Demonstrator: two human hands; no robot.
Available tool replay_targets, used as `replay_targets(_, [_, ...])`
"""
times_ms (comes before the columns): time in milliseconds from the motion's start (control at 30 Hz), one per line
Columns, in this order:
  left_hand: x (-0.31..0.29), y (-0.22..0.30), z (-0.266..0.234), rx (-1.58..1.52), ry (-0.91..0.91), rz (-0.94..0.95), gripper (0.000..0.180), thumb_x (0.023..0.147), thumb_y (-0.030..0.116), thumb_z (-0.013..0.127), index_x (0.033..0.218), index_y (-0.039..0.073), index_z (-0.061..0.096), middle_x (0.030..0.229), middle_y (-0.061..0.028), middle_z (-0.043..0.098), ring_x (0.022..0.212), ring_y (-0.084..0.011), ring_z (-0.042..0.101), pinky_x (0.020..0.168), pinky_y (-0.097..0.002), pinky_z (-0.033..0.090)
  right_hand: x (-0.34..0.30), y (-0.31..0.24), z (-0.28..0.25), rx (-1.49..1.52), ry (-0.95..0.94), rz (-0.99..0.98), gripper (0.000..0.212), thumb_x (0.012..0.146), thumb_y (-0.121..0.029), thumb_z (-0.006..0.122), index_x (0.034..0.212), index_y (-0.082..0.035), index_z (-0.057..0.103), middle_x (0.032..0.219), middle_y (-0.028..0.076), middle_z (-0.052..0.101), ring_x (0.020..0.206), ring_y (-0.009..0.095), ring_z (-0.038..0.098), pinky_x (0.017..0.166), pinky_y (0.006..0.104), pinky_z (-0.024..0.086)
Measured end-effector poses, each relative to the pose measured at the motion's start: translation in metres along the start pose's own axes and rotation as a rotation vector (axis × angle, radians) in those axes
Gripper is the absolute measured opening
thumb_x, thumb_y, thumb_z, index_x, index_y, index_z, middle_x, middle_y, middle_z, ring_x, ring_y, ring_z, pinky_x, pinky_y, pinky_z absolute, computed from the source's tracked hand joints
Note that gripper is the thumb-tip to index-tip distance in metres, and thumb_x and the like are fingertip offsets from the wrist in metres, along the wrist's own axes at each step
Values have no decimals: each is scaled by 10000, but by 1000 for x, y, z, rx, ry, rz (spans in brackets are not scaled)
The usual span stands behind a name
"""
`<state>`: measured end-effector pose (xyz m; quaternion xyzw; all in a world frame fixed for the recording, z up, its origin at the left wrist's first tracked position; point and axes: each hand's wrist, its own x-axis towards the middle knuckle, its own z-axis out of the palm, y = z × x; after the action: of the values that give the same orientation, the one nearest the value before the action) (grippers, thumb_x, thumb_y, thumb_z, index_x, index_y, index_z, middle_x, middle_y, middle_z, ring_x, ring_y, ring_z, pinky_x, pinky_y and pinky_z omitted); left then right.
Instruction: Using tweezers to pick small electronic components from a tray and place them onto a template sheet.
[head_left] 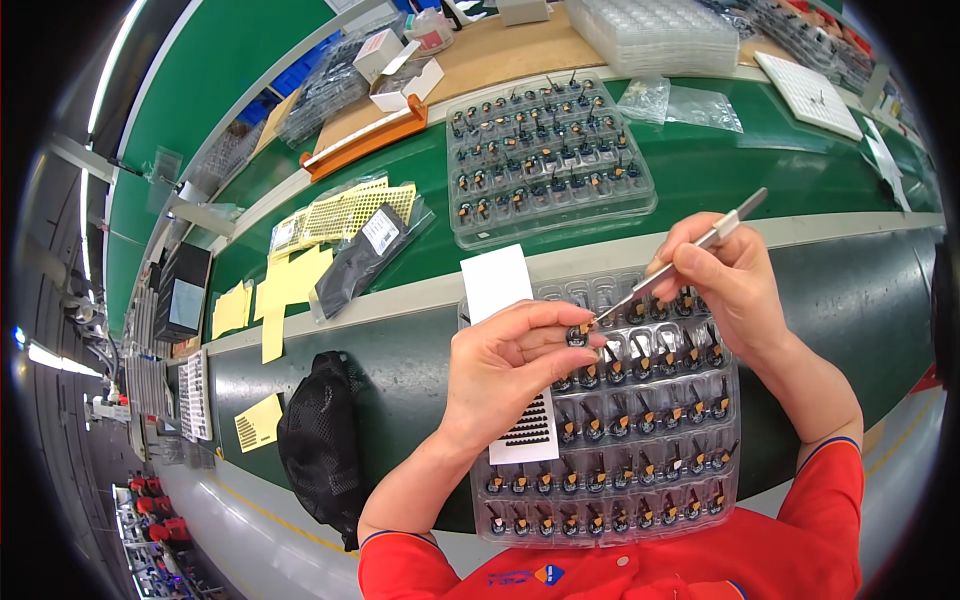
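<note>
1. Near the middle of the scene, the left hand (505,365) pinches a small round black part (578,334) between thumb and fingertips.
2. Just right of it, the right hand (725,275) grips metal tweezers (680,262), their tip touching that part.
3. Both hands hover over a clear tray (700,480) of similar parts, where a white strip sheet (500,285) lies at the left.
4. Farther off, a second filled tray (550,215) rests on the green bench (740,165).
5. A black mesh bag (320,440) lies at the near left.

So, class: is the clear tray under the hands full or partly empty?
Partly empty. The clear tray holds small parts in its near rows, but pockets along its far edge, beside the white card, show bare.
</note>
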<state>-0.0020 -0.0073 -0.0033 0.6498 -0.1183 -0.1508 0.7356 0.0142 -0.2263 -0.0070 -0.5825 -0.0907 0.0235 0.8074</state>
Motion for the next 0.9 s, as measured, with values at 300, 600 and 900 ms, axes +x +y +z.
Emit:
replay_targets(300, [3, 1, 1, -35, -13, -59, 349, 717, -163, 595, 1050, -82, 529, 964, -166, 618, 897, -247, 634, 781, -287, 526, 2, 5, -2, 90, 6, 113, 167, 848, -170, 590, 901, -13, 568, 796, 86, 628, 662, 110, 605, 616, 226, 485])
replay_targets(600, [5, -4, -3, -25, -20, -61, 352, 737, -138, 602, 1055, -53, 478, 969, -159, 604, 914, -236, 627, 789, -279, 526, 3, 8, -1, 75, 17, 160, 174, 851, -175, 591, 906, -11, 576, 800, 79, 628, 653, 97, 602, 606, 214, 482])
replay_targets(900, [6, -5, -3, -14, -20, -44, 338, 745, -130, 606, 1037, -41, 461, 956, -139, 590, 924, -231, 622, 799, -277, 526, 4, 10, -1, 69, 14, 185, 173, 849, -173, 595, 897, -8, 582, 796, 85, 630, 650, 99, 603, 604, 213, 484])
